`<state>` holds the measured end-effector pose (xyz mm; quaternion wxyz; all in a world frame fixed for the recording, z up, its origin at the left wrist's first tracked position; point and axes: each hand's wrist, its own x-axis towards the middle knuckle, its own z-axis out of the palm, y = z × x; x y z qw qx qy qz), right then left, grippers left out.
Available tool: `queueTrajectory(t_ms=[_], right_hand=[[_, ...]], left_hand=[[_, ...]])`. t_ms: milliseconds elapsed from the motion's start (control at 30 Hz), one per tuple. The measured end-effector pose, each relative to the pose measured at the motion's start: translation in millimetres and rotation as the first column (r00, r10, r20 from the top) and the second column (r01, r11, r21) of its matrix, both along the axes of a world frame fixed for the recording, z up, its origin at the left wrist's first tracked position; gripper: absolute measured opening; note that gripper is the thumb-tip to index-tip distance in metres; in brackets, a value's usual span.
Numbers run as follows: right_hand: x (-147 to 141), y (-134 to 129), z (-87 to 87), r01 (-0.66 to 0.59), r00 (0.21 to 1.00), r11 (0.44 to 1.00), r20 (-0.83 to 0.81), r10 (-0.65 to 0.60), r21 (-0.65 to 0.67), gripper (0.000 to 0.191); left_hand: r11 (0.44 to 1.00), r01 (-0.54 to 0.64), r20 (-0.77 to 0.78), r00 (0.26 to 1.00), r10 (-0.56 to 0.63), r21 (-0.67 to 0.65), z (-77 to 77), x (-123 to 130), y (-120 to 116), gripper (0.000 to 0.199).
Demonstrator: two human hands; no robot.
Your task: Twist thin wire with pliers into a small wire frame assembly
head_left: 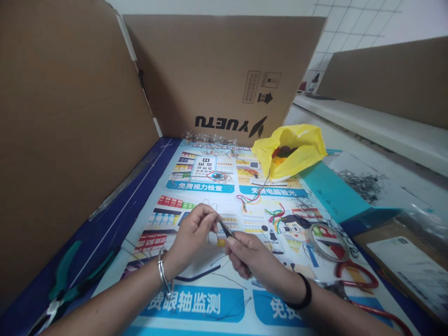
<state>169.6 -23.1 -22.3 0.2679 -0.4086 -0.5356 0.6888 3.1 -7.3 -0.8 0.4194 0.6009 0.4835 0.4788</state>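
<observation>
In the middle of the view my left hand point(198, 228) is closed, thumb and finger pinching a thin bent wire point(214, 205) whose loop shows just above the fingers. My right hand point(250, 254) grips a pair of dark metal tweezers point(226, 227). Their tip meets the left fingertips at the wire; the exact contact is too small to make out. Both hands are above a printed poster sheet point(196, 305). Loose wires point(231, 280) lie beneath them. Red, green and yellow threads point(276, 213) lie beyond the right hand.
Cardboard panels point(196, 70) stand behind and at left. A yellow bag point(308, 144) sits at the back right, near a heap of wire pieces point(362, 184). Green-handled pliers point(61, 275) lie left; red-handled scissors point(364, 280) and a clear tape roll point(345, 240) lie right.
</observation>
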Motion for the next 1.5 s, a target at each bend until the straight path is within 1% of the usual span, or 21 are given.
queueTrajectory(t_ms=[167,300,433,633,833,900,933,1000,1133,1233,1300,1367,1500], right_hand=[[1.8,1.0,2.0,-0.024,0.987,0.988,0.161,-0.001,0.153,0.035],[2.5,2.3,3.8,-0.070,0.960,0.952,0.280,-0.017,0.298,0.031],[1.9,3.0,4.2,-0.103,0.932,0.893,0.357,-0.068,0.439,0.029],[4.3,3.9,0.2,-0.177,0.869,0.825,0.479,-0.125,0.536,0.026],[9.3,4.3,2.0,-0.315,0.772,0.697,0.601,-0.207,0.645,0.020],[10.4,5.0,2.9,-0.331,0.758,0.672,0.611,-0.228,0.663,0.019],[10.8,5.5,3.0,-0.331,0.757,0.671,0.612,-0.231,0.663,0.019],[11.2,6.8,2.9,-0.313,0.764,0.696,0.607,-0.219,0.646,0.020],[10.4,9.6,2.5,-0.236,0.811,0.785,0.561,-0.165,0.573,0.027],[8.7,11.0,2.6,-0.177,0.865,0.845,0.489,-0.111,0.505,0.027],[7.5,11.0,2.5,-0.154,0.893,0.870,0.444,-0.081,0.469,0.027],[6.5,10.3,2.1,-0.146,0.908,0.878,0.413,-0.063,0.456,0.026],[5.5,7.9,0.6,-0.139,0.907,0.860,0.411,-0.088,0.490,0.025]], left_hand=[[0.999,-0.031,-0.012,0.999,0.031,-0.023,-0.4,2.0,-1.1,0.014],[0.997,-0.053,0.012,0.998,0.054,-0.062,-1.9,2.9,-2.3,0.014],[0.994,-0.044,0.054,0.997,0.050,-0.101,-2.2,3.1,-1.8,0.014],[0.993,-0.008,0.047,0.999,0.014,-0.114,-1.0,1.1,-1.2,0.016],[0.993,0.022,0.034,0.999,-0.018,-0.119,0.5,-0.4,-1.3,0.016],[0.992,0.019,0.042,0.999,-0.014,-0.121,1.9,-0.2,-1.0,0.016],[0.992,0.023,0.056,0.998,-0.016,-0.125,2.7,-0.3,-0.5,0.016],[0.990,0.048,0.097,0.995,-0.035,-0.135,4.0,-1.0,1.8,0.015],[0.979,0.141,0.182,0.977,-0.114,-0.147,4.0,-4.6,9.2,0.008],[0.976,0.173,0.215,0.966,-0.142,-0.132,1.1,-7.2,12.1,0.002],[0.985,0.149,0.163,0.977,-0.134,-0.083,-1.6,-8.2,11.3,0.001],[0.994,0.108,0.064,0.992,-0.108,-0.001,-3.9,-8.5,9.0,0.003],[0.989,0.032,-0.124,0.992,-0.014,0.142,-5.3,-6.3,3.6,0.007]])
